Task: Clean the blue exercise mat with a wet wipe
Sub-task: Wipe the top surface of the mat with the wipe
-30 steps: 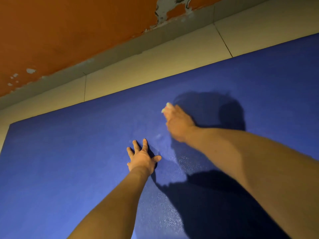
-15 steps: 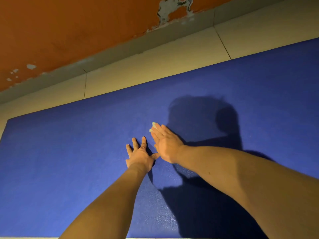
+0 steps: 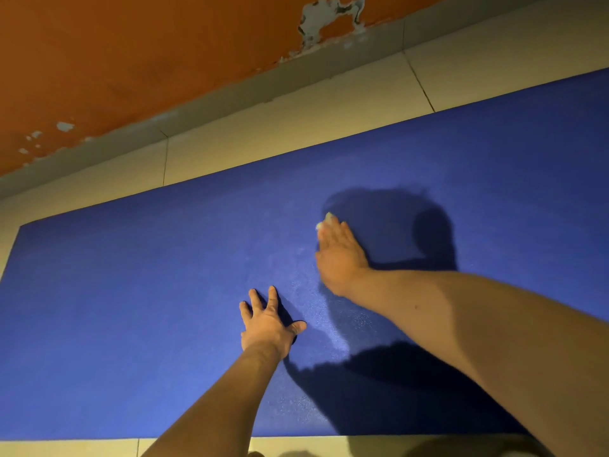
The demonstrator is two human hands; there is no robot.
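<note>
The blue exercise mat (image 3: pixel 115 308) lies flat on a tiled floor and fills most of the view. My left hand (image 3: pixel 268 323) rests flat on the mat near its middle, fingers spread. My right hand (image 3: pixel 339 255) lies flat on the mat farther up and to the right, pressing a white wet wipe (image 3: pixel 324 221) under its straight fingers; only a small edge of the wipe shows past the fingertips. A faint damp sheen marks the mat between the two hands.
Beige floor tiles (image 3: pixel 296 127) border the mat at the far side and along the near edge. Beyond stands an orange wall (image 3: pixel 131 61) with peeling paint and a grey base strip. Dark shadows of my arms and head fall on the mat's right half.
My right hand has slid the wipe away from my left hand, up and to the right across the mat. The left hand has stayed planted.
</note>
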